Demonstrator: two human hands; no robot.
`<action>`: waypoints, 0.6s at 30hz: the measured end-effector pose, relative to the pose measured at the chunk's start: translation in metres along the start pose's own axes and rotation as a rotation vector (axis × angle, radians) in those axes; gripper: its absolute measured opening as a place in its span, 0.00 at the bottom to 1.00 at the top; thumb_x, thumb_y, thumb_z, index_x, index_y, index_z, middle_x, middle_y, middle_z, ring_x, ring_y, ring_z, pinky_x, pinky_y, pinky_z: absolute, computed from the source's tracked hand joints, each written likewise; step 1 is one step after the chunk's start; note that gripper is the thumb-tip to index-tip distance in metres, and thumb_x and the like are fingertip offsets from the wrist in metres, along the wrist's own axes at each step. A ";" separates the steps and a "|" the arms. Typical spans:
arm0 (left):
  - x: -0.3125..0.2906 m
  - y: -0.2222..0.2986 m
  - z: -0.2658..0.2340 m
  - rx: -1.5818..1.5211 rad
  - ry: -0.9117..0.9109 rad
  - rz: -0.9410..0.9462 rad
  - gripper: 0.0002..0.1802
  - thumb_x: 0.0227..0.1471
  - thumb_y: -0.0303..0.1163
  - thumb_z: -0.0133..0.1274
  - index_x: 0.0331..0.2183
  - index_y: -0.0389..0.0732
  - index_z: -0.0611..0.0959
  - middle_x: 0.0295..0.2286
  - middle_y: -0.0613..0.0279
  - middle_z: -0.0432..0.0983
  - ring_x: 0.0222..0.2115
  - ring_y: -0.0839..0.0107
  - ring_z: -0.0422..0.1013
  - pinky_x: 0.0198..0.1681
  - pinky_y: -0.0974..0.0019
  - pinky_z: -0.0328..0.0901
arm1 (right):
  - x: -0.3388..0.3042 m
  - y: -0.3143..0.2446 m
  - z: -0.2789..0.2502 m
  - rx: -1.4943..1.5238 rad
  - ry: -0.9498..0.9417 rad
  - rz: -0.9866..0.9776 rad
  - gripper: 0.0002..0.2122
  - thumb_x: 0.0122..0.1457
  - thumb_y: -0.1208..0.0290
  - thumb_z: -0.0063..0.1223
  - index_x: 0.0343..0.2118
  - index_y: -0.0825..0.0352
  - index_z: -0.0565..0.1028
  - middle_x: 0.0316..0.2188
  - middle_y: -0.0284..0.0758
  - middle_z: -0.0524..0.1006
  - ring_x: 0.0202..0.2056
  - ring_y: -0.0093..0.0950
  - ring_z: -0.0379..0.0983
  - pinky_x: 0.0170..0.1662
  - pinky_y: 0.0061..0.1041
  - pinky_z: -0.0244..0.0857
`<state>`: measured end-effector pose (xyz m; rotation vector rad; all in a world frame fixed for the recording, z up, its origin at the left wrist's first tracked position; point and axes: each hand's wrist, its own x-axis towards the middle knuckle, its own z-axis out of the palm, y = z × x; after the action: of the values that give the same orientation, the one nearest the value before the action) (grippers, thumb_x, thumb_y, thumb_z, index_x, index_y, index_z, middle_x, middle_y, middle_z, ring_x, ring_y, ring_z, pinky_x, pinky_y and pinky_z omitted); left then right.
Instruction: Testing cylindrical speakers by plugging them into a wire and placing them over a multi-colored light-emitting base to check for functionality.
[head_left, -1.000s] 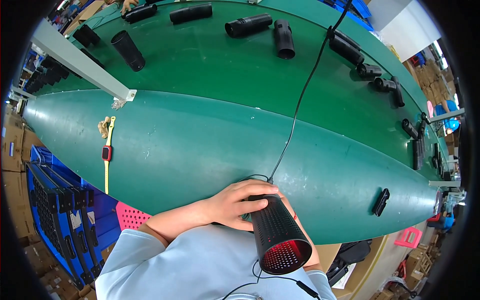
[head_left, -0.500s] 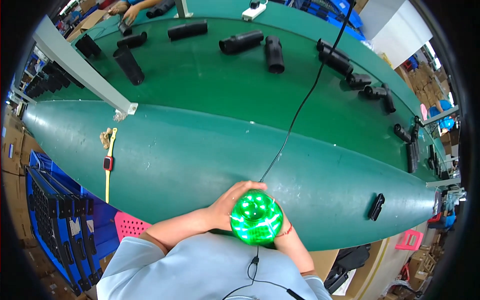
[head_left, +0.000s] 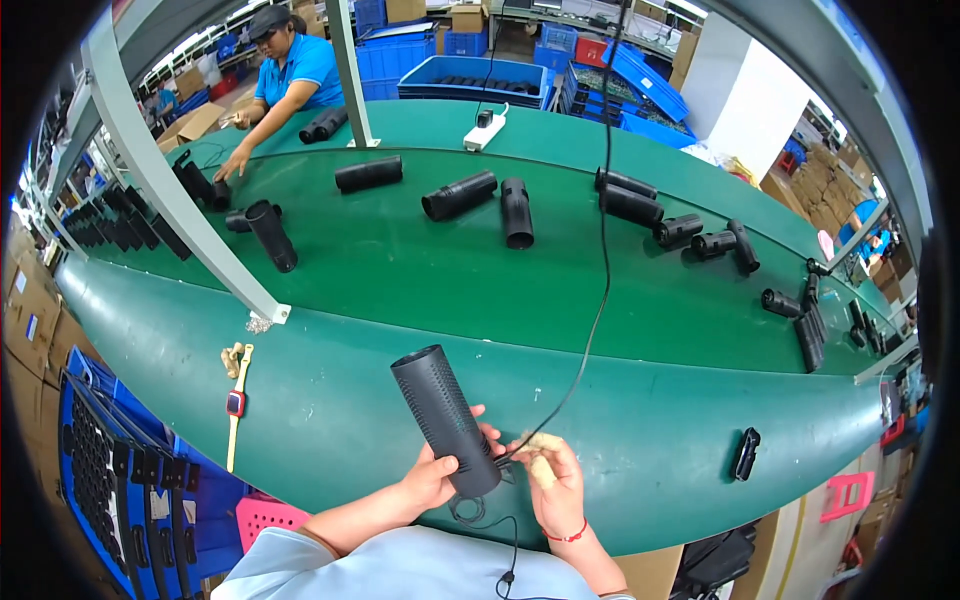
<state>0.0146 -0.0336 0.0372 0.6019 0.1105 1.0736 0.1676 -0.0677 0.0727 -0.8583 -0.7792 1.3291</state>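
Note:
A black perforated tube [head_left: 447,420] stands tilted above the near bench, its open upper end leaning left and away from me. My left hand [head_left: 432,480] is wrapped round its lower part, thumb across the front and fingers behind. Beside the lower end, my right hand [head_left: 555,480] is closed in a pinch on a thin black cable [head_left: 580,388], which comes down from above. Pale finger covers sit on some of its fingers, and a red string is round the wrist. A small cable loop [head_left: 466,511] hangs beneath the tube. The tube's inside is mostly hidden.
Several black tubes [head_left: 517,213] lie along the green belt [head_left: 420,270]. A grey post [head_left: 190,190] rises at left, near a yellow-strapped watch [head_left: 236,403]. A black part [head_left: 745,454] lies at right. Across the belt, a co-worker [head_left: 300,80] reaches toward tubes. A power strip [head_left: 486,130] stands behind.
The tube, earlier seen end-on and glowing green, now leans left with no glow visible. My right hand has come out to its right side. The view has tilted up, showing the co-worker.

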 end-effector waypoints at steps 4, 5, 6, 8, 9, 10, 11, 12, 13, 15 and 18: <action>-0.001 0.002 -0.002 0.002 0.153 -0.094 0.35 0.42 0.31 0.52 0.52 0.42 0.56 0.43 0.52 0.64 0.42 0.58 0.65 0.47 0.55 0.60 | -0.002 0.002 0.003 0.072 -0.066 -0.015 0.12 0.51 0.82 0.38 0.40 0.71 0.67 0.30 0.40 0.70 0.34 0.28 0.66 0.42 0.26 0.59; -0.001 0.002 0.000 0.011 0.151 -0.097 0.35 0.42 0.31 0.52 0.52 0.42 0.56 0.43 0.52 0.64 0.42 0.58 0.65 0.47 0.55 0.60 | -0.003 0.003 0.002 0.080 -0.067 -0.020 0.12 0.51 0.82 0.38 0.40 0.71 0.67 0.30 0.40 0.70 0.34 0.28 0.66 0.42 0.26 0.59; -0.003 0.003 0.004 0.024 0.164 -0.123 0.36 0.41 0.31 0.52 0.52 0.42 0.57 0.42 0.52 0.64 0.41 0.59 0.65 0.46 0.55 0.61 | -0.004 0.004 -0.001 0.087 -0.129 -0.042 0.10 0.51 0.82 0.38 0.38 0.70 0.67 0.30 0.39 0.70 0.33 0.28 0.66 0.42 0.27 0.59; -0.004 0.004 0.011 0.049 0.188 -0.175 0.37 0.38 0.31 0.54 0.52 0.42 0.57 0.41 0.53 0.64 0.39 0.60 0.66 0.44 0.55 0.61 | -0.005 0.006 -0.008 0.099 -0.251 -0.089 0.07 0.52 0.81 0.39 0.35 0.69 0.66 0.29 0.38 0.70 0.31 0.28 0.66 0.42 0.28 0.60; -0.005 0.004 0.013 0.060 0.199 -0.201 0.38 0.37 0.31 0.54 0.51 0.42 0.58 0.40 0.53 0.65 0.38 0.61 0.66 0.43 0.55 0.62 | -0.005 0.006 -0.011 0.102 -0.312 -0.114 0.06 0.52 0.81 0.39 0.33 0.69 0.66 0.29 0.37 0.70 0.30 0.28 0.66 0.41 0.29 0.60; -0.006 0.005 0.010 0.064 0.197 -0.199 0.38 0.37 0.31 0.54 0.51 0.42 0.58 0.40 0.53 0.65 0.38 0.61 0.66 0.43 0.55 0.62 | -0.008 0.000 -0.012 0.329 -0.207 -0.036 0.04 0.52 0.81 0.40 0.32 0.67 0.65 0.27 0.36 0.69 0.28 0.27 0.65 0.39 0.27 0.60; -0.007 0.008 0.004 0.025 0.146 -0.187 0.37 0.38 0.30 0.53 0.51 0.42 0.58 0.40 0.53 0.65 0.37 0.60 0.66 0.42 0.56 0.62 | -0.011 -0.007 -0.014 0.554 -0.100 0.044 0.03 0.52 0.81 0.40 0.30 0.66 0.64 0.25 0.35 0.68 0.26 0.26 0.64 0.37 0.26 0.61; -0.010 0.011 -0.001 -0.016 0.101 -0.165 0.36 0.39 0.28 0.52 0.51 0.42 0.58 0.39 0.53 0.65 0.37 0.60 0.67 0.42 0.57 0.62 | -0.007 -0.016 -0.025 0.554 -0.110 0.049 0.03 0.52 0.81 0.40 0.30 0.66 0.64 0.25 0.35 0.68 0.26 0.26 0.64 0.37 0.26 0.61; -0.012 0.012 -0.006 -0.059 0.052 -0.143 0.35 0.40 0.27 0.51 0.51 0.41 0.58 0.39 0.53 0.66 0.36 0.60 0.67 0.41 0.58 0.62 | 0.002 -0.029 -0.040 0.733 -0.148 -0.031 0.05 0.52 0.81 0.41 0.31 0.65 0.64 0.24 0.33 0.67 0.24 0.25 0.62 0.35 0.23 0.60; -0.009 0.013 -0.007 -0.100 -0.002 -0.112 0.34 0.41 0.26 0.50 0.51 0.41 0.58 0.39 0.53 0.66 0.36 0.60 0.67 0.41 0.59 0.63 | 0.005 -0.038 -0.045 0.557 -0.098 -0.110 0.07 0.51 0.80 0.43 0.34 0.65 0.63 0.24 0.32 0.66 0.22 0.23 0.60 0.30 0.19 0.58; -0.005 0.013 0.006 0.074 0.113 -0.062 0.33 0.40 0.25 0.50 0.51 0.41 0.58 0.38 0.53 0.66 0.35 0.61 0.67 0.40 0.60 0.63 | -0.006 -0.027 -0.030 -0.019 -0.100 -0.061 0.11 0.49 0.80 0.47 0.36 0.66 0.63 0.26 0.32 0.66 0.23 0.22 0.60 0.29 0.17 0.57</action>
<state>0.0043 -0.0359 0.0477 0.6002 0.2662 1.0467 0.2057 -0.0775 0.0820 -0.7815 -0.8914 1.3199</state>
